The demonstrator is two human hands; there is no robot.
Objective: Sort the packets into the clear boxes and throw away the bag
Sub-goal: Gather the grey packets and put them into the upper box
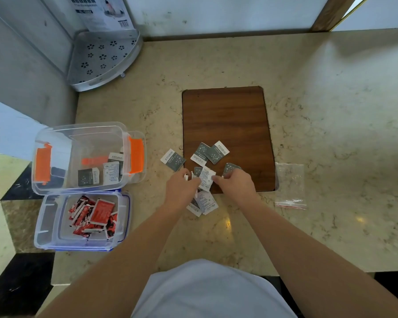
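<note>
Between the two sets of fingertips a white packet [206,177] is pinched at both side edges, left hand [182,190] and right hand [236,183] about equally near, its long axis running away from the person. More grey packets [207,153] lie loose just beyond the fingers on the board [225,115], others under the wrists. The orange box [78,131] is well left of the left fingers, so that hand likely carries; the bag [290,187] lies right of the right hand.
</note>
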